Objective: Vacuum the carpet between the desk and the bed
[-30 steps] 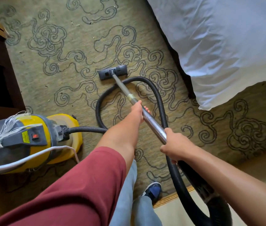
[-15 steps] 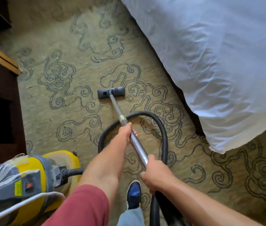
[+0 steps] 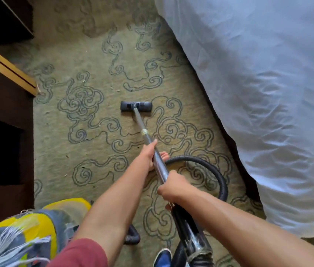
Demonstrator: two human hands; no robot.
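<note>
Two hands on one wand point(image 3: 153, 160), both gripping. Nearest, bottom edge: blue shoe point(image 3: 163, 257) on the carpet point(image 3: 87, 147); red sleeve point(image 3: 81, 254) on the left arm. Near left: yellow and grey vacuum point(image 3: 33, 234), blurred, with white cord strands across its top. Black hose point(image 3: 213, 174) loops from the wand's near end out to the right and back toward the vacuum. Right hand point(image 3: 171, 186): fingers curled round the wand at its near end, where metal meets the hose cuff. Left hand point(image 3: 149, 157): farther up the wand, thumb along the tube, fingers wrapped under it with tips showing on the right side. Pale tape band on the wand just beyond the left hand. Floor head point(image 3: 136, 106): dark, flat on the carpet, at mid-floor between the worktop point(image 3: 6, 68) at left and the bed point(image 3: 258, 93) at right, apart from both. Carpet: olive, with blue cloud scrolls and scattered specks. Bed: white sheet hanging to the floor. Worktop: dark wood, light trim edge.
</note>
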